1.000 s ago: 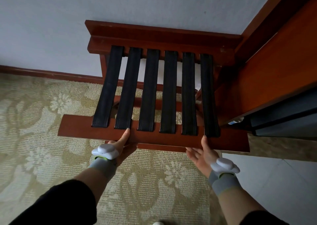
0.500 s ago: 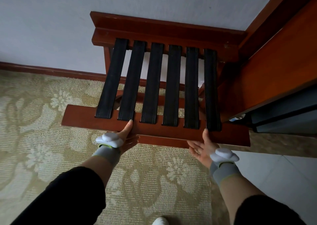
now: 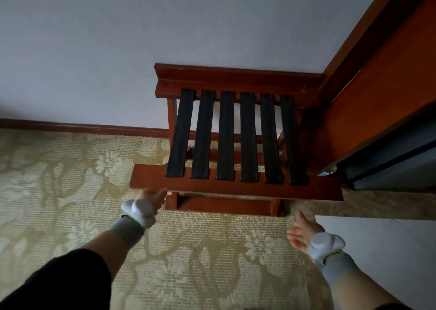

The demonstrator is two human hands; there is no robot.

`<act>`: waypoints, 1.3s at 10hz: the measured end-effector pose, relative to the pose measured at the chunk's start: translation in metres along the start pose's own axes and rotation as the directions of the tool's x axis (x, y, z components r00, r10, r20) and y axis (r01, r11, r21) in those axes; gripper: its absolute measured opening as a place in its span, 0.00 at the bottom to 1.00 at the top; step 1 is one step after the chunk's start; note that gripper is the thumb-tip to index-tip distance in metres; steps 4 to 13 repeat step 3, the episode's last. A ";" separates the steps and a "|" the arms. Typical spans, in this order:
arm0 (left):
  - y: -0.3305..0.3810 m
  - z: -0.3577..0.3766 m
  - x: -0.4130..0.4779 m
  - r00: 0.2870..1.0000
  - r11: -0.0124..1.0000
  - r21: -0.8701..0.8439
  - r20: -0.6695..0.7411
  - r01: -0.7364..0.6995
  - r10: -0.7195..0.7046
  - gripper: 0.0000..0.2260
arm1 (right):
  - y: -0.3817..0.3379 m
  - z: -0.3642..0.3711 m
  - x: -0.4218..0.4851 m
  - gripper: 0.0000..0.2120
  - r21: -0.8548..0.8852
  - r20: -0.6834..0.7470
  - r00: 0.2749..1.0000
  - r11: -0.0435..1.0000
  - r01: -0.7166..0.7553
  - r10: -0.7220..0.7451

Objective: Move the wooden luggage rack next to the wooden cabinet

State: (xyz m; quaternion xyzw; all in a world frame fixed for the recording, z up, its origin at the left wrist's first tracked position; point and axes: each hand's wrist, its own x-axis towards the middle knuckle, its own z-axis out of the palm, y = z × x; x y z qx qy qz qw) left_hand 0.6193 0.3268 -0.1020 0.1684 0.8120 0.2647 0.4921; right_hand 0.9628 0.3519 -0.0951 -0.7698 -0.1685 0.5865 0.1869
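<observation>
The wooden luggage rack, reddish-brown with several black straps across its top, stands on the carpet against the white wall. Its right side sits close against the wooden cabinet. My left hand hovers just below the rack's front rail near its left end, fingers apart, holding nothing. My right hand is pulled back over the carpet, below the rack's right front corner, palm open and clear of the wood. Both wrists carry white devices on grey bands.
Beige floral carpet covers the floor to the left and in front. A dark wooden skirting runs along the wall. Pale tile floor lies at the right, beyond a stone threshold. A dark panel sits low in the cabinet.
Both hands have let go of the rack's front rail and drawn back. The rack now rests on the floor by the cabinet, and the view has pulled away from it.
</observation>
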 end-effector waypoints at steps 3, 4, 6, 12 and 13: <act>0.155 -0.081 -0.129 0.841 0.850 -0.079 0.127 -0.520 0.526 0.16 | -0.117 0.030 -0.163 0.20 -0.175 0.002 0.801 0.788 0.590 -0.599; 0.155 -0.081 -0.129 0.841 0.850 -0.079 0.127 -0.520 0.526 0.16 | -0.117 0.030 -0.163 0.20 -0.175 0.002 0.801 0.788 0.590 -0.599; 0.155 -0.081 -0.129 0.841 0.850 -0.079 0.127 -0.520 0.526 0.16 | -0.117 0.030 -0.163 0.20 -0.175 0.002 0.801 0.788 0.590 -0.599; 0.155 -0.081 -0.129 0.841 0.850 -0.079 0.127 -0.520 0.526 0.16 | -0.117 0.030 -0.163 0.20 -0.175 0.002 0.801 0.788 0.590 -0.599; 0.155 -0.081 -0.129 0.841 0.850 -0.079 0.127 -0.520 0.526 0.16 | -0.117 0.030 -0.163 0.20 -0.175 0.002 0.801 0.788 0.590 -0.599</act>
